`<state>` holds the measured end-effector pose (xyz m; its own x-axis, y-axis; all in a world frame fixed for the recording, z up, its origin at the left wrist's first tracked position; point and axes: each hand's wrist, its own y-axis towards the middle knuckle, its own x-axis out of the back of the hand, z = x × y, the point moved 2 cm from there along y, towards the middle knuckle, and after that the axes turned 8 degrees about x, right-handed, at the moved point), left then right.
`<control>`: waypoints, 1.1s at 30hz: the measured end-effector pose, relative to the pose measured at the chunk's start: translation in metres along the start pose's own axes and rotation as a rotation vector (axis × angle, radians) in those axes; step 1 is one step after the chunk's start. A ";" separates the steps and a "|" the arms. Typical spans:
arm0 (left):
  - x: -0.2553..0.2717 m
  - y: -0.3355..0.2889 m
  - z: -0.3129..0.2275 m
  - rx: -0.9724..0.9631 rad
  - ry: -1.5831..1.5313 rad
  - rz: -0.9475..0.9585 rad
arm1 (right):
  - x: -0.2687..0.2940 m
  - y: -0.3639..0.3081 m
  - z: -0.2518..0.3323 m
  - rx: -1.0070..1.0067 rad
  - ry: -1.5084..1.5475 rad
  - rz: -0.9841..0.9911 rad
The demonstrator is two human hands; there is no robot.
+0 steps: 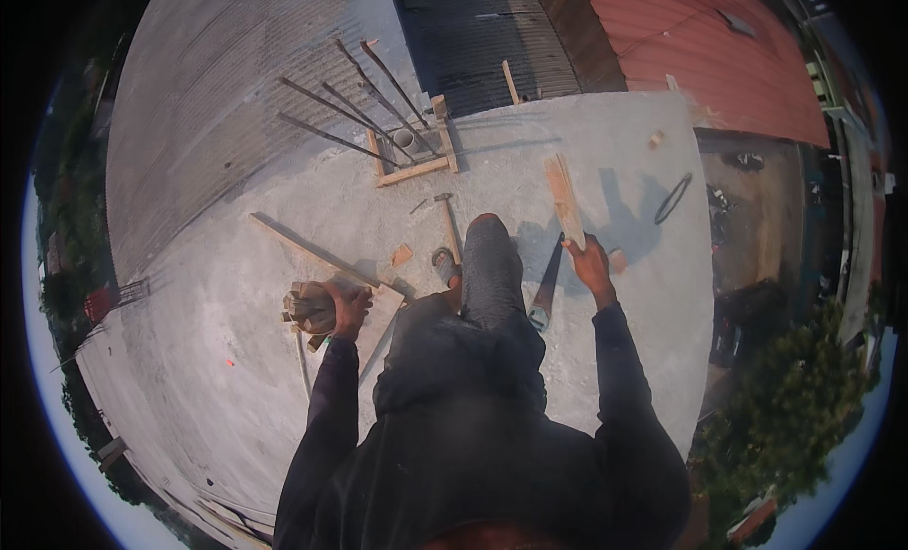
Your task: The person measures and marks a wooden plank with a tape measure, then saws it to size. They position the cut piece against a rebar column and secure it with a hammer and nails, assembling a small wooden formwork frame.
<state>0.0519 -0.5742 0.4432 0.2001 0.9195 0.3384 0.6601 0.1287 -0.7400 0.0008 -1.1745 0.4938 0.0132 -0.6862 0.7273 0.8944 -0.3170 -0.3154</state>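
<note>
My right hand [590,263] is closed round the lower end of a short wooden board [565,202], which points away from me. Just left of that hand, a handsaw [546,295] with a dark blade and a light blue handle lies on the concrete. My left hand [350,310] is at a crumpled brown bag-like bundle [310,307], its fingers curled over the near side; its exact kind is unclear. Beside the bundle lies a long wooden strip [307,245] meeting a shorter wood piece [383,306]. A hammer [449,226] rests near my foot.
Ahead stands a wooden frame [413,172] around a grey pipe [404,139] and several upright steel bars [364,77]. A dark wire loop [672,198] and wood offcuts [402,255] lie on the slab. The slab's right edge [703,266] drops to a lower yard. Corrugated roofs [218,96] adjoin it.
</note>
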 end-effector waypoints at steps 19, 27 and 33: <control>-0.226 -0.010 -0.021 0.521 -0.592 -0.436 | 0.235 0.439 0.016 0.251 -0.208 0.292; -0.364 -0.010 -0.128 0.420 -0.647 -0.360 | 0.253 0.520 0.067 0.192 -0.084 0.430; -0.400 0.003 -0.136 0.474 -0.832 -0.378 | 0.226 0.532 0.136 0.237 -0.133 0.634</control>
<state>0.0724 -0.9924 0.3841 -0.6456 0.7312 0.2205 0.1866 0.4309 -0.8829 0.5408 -1.4093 0.5732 0.6071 -0.6009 0.5200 0.7694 0.2807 -0.5739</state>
